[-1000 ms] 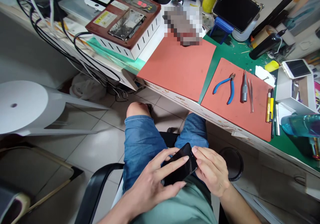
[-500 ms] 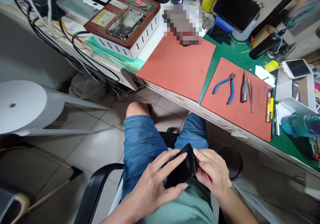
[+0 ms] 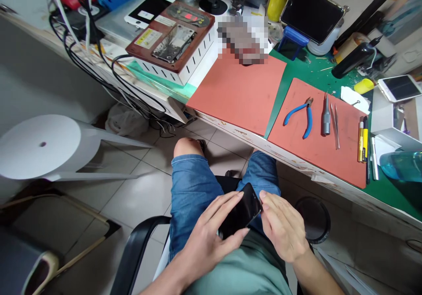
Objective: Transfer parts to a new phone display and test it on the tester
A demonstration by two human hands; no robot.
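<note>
A black smartphone (image 3: 242, 213) is held over my lap, its dark glass face up and its far end tilted to the right. My left hand (image 3: 214, 227) grips it, fingers along the far side and thumb at the near side. Beside the phone's right end is my right hand (image 3: 284, 227), its fingers pressed together and curled toward that edge. Whatever its fingertips may hold is hidden.
On the bench, an orange mat (image 3: 244, 97) lies beside another with blue-handled cutters (image 3: 309, 117), a grey screwdriver (image 3: 326, 119) and tweezers (image 3: 335, 125). A brown-topped box (image 3: 171, 40) stands at the back left. A white stool (image 3: 39, 145) is on the floor.
My right hand's fingertips have shifted slightly away from the phone's right edge. The left hand keeps its grip on the phone. The whole view has shifted a little.
</note>
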